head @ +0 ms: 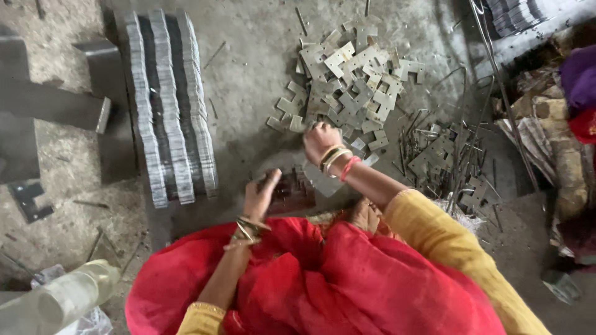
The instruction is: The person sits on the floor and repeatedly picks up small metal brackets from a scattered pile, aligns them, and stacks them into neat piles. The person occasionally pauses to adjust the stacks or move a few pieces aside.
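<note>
The flat, grey, T-shaped metal plates lie in a loose heap on the grey concrete floor, just past the person's hands. Each plate looks thin, stiff and hard, and light enough for one hand. The edges may be sharp, so I think it is best to pinch a plate by its flat sides.

The right hand rests at the near edge of the heap, curled down over the plates. I cannot tell if it pinches one. The left hand is nearer the person than the heap, with its fingers pressed together around something small and dark; I cannot tell what.

Left of the heap stand long rows of stacked grey metal plates.
</note>
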